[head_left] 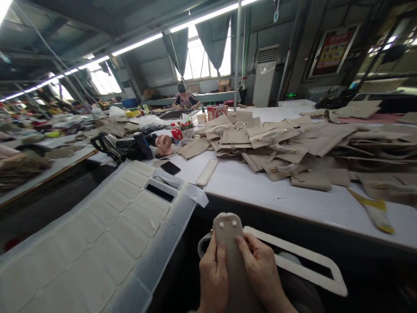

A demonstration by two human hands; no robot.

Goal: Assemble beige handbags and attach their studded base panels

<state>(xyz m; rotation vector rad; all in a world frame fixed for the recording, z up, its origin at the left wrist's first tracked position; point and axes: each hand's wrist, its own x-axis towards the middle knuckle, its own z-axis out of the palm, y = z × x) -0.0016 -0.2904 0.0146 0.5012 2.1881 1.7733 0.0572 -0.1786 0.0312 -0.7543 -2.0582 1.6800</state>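
Note:
In front of me a taupe leather bag panel [230, 237] stands tilted up, its rounded end away from me. Two small white tabs [228, 224] sit near that end. My left hand [213, 274] grips its left edge, thumb on the face. On the right edge my right hand [262, 263] is closed, thumb also pressed on the face. A pale looped handle [202, 245] pokes out beside the left fingers. Behind the right hand, a long off-white frame-shaped piece [321, 260] slants out to the right; how it is supported is hidden.
At left a translucent sheet [166, 256] carries rows of off-white pads [122, 232]. Taupe bag pieces [280, 145] are heaped on the white table [234, 182]. Near its edge lie an oblong piece [207, 171], a dark phone [170, 168] and a pink fan [163, 143]. Farther back sits another person [185, 99].

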